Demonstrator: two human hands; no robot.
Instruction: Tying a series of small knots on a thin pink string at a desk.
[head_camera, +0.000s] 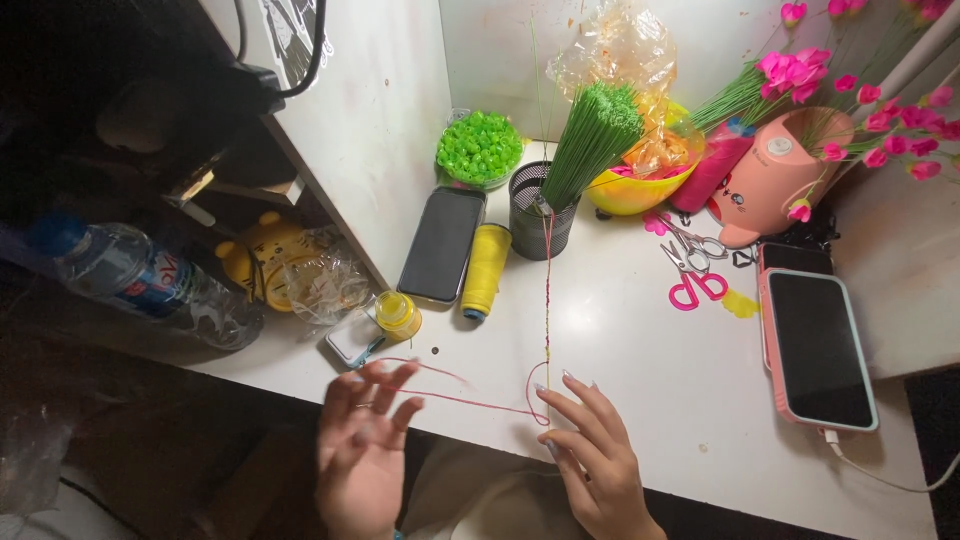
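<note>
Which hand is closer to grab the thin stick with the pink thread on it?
The right hand. Its fingertips sit right at the bottom of the thin stick, where the pink thread loops. The left hand is farther away, open, with thread across its fingers.

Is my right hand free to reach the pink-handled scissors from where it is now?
Probably yes. The right hand rests on the table near its front edge, and the stretch of tabletop up to the pink-handled scissors looks bare. But its fingers touch the red thread, which may drag along.
</note>
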